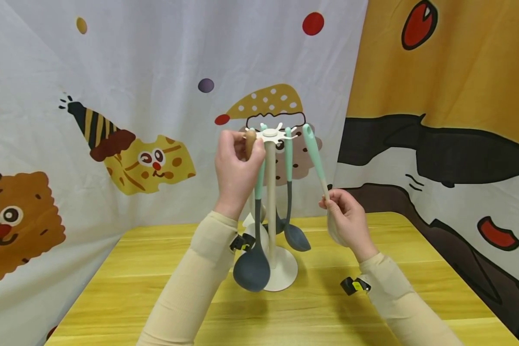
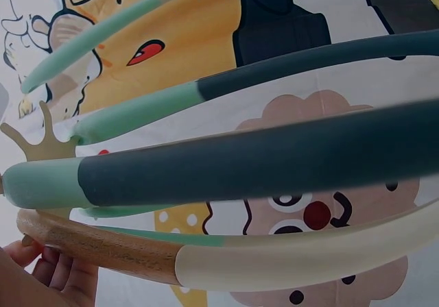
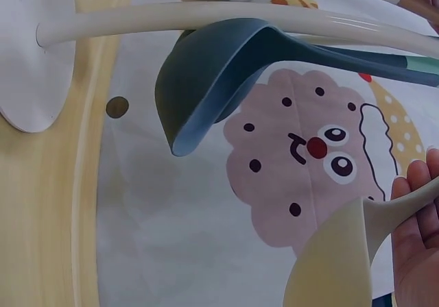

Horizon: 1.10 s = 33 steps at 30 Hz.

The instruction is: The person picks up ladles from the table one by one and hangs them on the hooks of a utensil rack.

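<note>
A white utensil stand (image 1: 271,202) rises from a round base (image 1: 287,276), with a hooked top (image 1: 269,133). At that top my left hand (image 1: 235,170) pinches the brown handle (image 1: 250,144) of a cream-necked utensil (image 2: 288,262). Its head shows only partly. Off to the stand's right, my right hand (image 1: 351,221) grips the neck of a cream ladle (image 3: 336,259) whose mint handle (image 1: 314,151) points up and leans left. The fingers hide part of its bowl in the head view. A dark grey ladle (image 1: 252,270) with a mint handle hangs at the stand's front.
Another dark grey utensil (image 1: 297,237) hangs at the stand's right side, its mint handle (image 1: 289,156) by the hooks. More heads hang behind the pole, partly hidden. The stand is on a wooden table (image 1: 328,307) before a printed cloth (image 1: 155,72).
</note>
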Each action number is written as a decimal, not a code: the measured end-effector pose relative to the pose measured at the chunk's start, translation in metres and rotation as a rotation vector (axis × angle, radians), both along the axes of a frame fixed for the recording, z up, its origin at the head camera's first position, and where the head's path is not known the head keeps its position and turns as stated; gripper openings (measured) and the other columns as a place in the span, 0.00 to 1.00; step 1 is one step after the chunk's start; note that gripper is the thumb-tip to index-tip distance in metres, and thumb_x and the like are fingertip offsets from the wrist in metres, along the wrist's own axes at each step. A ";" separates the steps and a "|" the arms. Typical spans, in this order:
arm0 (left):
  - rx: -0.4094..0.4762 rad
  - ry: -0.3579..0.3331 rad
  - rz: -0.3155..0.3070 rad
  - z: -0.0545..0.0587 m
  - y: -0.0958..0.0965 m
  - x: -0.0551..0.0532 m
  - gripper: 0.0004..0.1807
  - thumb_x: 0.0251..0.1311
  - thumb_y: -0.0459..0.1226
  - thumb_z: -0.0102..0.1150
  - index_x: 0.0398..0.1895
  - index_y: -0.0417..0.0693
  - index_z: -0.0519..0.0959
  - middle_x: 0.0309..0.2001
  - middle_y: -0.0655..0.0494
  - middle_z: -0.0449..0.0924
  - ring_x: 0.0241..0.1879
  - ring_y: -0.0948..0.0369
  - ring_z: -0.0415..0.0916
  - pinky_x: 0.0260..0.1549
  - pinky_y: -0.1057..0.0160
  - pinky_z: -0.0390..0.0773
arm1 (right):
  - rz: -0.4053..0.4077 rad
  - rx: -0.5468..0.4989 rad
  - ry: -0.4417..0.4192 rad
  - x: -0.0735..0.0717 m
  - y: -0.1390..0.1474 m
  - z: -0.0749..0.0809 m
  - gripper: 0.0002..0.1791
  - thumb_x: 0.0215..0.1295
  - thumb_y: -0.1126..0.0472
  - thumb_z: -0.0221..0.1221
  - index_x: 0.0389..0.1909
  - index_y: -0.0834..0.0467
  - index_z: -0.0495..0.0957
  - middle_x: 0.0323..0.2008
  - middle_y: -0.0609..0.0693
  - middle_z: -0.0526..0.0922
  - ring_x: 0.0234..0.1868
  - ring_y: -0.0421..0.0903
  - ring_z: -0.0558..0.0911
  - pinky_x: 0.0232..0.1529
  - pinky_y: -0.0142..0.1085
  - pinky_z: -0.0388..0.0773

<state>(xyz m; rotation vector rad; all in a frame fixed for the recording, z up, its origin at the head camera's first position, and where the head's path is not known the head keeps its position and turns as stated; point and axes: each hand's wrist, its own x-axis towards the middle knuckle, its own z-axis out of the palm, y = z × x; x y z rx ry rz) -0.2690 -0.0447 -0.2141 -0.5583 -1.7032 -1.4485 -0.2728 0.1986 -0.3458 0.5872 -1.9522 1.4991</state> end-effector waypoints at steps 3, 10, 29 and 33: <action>0.002 -0.001 0.000 0.000 0.000 -0.001 0.14 0.60 0.39 0.58 0.40 0.38 0.69 0.37 0.49 0.73 0.31 0.57 0.71 0.31 0.63 0.73 | -0.003 0.012 -0.001 0.000 -0.001 -0.002 0.05 0.72 0.71 0.54 0.42 0.69 0.77 0.35 0.58 0.83 0.38 0.42 0.83 0.45 0.26 0.78; -0.005 0.001 0.006 0.000 0.000 0.000 0.14 0.61 0.39 0.58 0.40 0.39 0.69 0.37 0.49 0.73 0.31 0.58 0.71 0.30 0.64 0.73 | 0.015 0.016 0.011 0.001 -0.004 -0.004 0.05 0.71 0.72 0.54 0.41 0.69 0.78 0.34 0.58 0.83 0.37 0.40 0.83 0.44 0.27 0.78; 0.000 0.012 0.015 0.000 0.000 -0.001 0.14 0.60 0.38 0.59 0.39 0.38 0.69 0.35 0.49 0.73 0.30 0.58 0.71 0.30 0.64 0.72 | 0.038 0.035 -0.029 0.005 -0.009 -0.006 0.05 0.71 0.72 0.54 0.41 0.69 0.78 0.35 0.61 0.83 0.36 0.42 0.83 0.43 0.27 0.79; -0.006 0.012 0.020 0.000 0.000 -0.001 0.13 0.60 0.39 0.58 0.39 0.38 0.69 0.35 0.49 0.73 0.30 0.58 0.71 0.30 0.65 0.72 | 0.056 0.030 -0.034 0.006 -0.011 -0.007 0.04 0.71 0.72 0.54 0.40 0.69 0.77 0.35 0.61 0.83 0.36 0.43 0.83 0.43 0.28 0.79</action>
